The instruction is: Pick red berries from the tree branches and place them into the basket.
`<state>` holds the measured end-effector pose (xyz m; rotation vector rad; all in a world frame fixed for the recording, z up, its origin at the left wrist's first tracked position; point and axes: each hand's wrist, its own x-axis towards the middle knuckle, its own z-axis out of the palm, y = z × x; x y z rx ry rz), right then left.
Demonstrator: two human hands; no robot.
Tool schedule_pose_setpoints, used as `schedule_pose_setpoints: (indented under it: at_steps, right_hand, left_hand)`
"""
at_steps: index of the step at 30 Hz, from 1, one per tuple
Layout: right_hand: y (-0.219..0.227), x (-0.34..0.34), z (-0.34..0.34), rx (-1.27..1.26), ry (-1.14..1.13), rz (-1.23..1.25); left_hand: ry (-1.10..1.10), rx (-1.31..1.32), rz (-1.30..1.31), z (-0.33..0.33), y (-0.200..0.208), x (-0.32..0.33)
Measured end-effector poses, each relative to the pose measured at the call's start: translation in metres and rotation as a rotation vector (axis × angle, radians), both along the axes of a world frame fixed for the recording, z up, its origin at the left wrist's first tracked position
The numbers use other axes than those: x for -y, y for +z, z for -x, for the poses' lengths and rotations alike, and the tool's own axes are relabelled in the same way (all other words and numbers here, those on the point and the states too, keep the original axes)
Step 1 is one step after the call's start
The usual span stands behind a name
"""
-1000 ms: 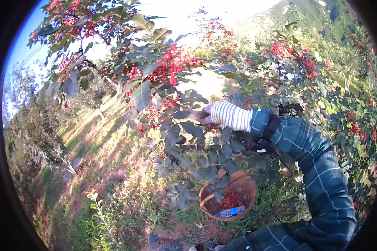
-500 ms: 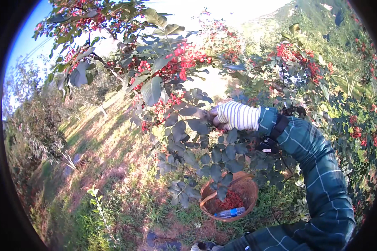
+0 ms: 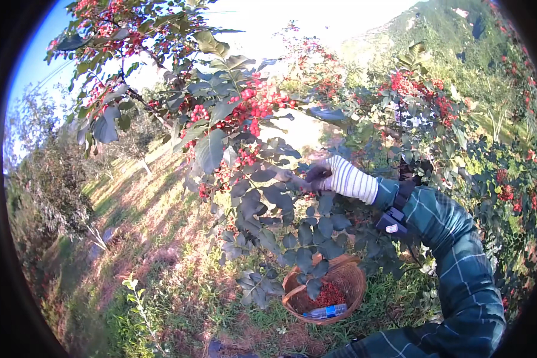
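Note:
In the middle of the head view, my right hand (image 3: 323, 174) reaches into a leafy branch. It wears a striped glove with dark-stained fingers, which are curled closed. A blurred greyish shape touches the fingertips; whatever they pinch is hidden. Just above and left of the hand hangs a large cluster of small red berries (image 3: 258, 106) among broad green leaves. More berries (image 3: 246, 157) show lower on the branch. Below the hand, a woven basket (image 3: 357, 279) with a looped handle stands on the grass. Inside lie loose red berries (image 3: 330, 293) and a clear plastic bottle (image 3: 328, 311). My left hand is not visible.
Dark leaves (image 3: 304, 238) hang between my hand and the basket, partly covering its rim. Berry-laden bushes (image 3: 414, 89) rise on the right. A grassy slope (image 3: 155, 197) with trees runs off left. A small sapling (image 3: 140, 304) stands at the lower left.
My right hand has drawn slightly right and down, away from the branch leaves. A striped glove at the bottom edge has left the view. The whole scene has shifted a little.

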<state>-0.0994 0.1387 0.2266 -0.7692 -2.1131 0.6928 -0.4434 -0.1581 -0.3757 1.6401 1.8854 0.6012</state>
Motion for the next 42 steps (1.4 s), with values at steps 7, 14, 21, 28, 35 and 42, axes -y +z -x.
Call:
schedule_pose_setpoints:
  at_steps: [7,14,21,28,35,42]
  right_hand:
    - [-0.002,-0.006,0.027,0.477,-0.145,-0.284]
    - [0.027,0.0,0.005,-0.245,-0.215,0.182]
    - [0.017,0.005,0.02,0.15,-0.164,0.247]
    - [0.026,0.013,0.032,0.5,-0.216,-0.029]
    - [0.039,0.012,0.044,0.655,-0.307,0.065]
    - [0.033,0.008,0.059,0.929,-0.389,-0.232]
  left_hand:
    - [-0.018,0.005,0.011,-0.004,0.014,-0.004]
    - [-0.015,0.031,0.018,-0.007,0.014,0.002]
    - [-0.014,0.041,0.024,-0.008,0.011,0.009]
    - [0.009,0.054,0.029,-0.008,0.013,0.011]
    - [0.024,0.078,0.003,-0.01,0.013,0.013]
    - [0.057,0.189,-0.045,-0.012,0.056,-0.006]
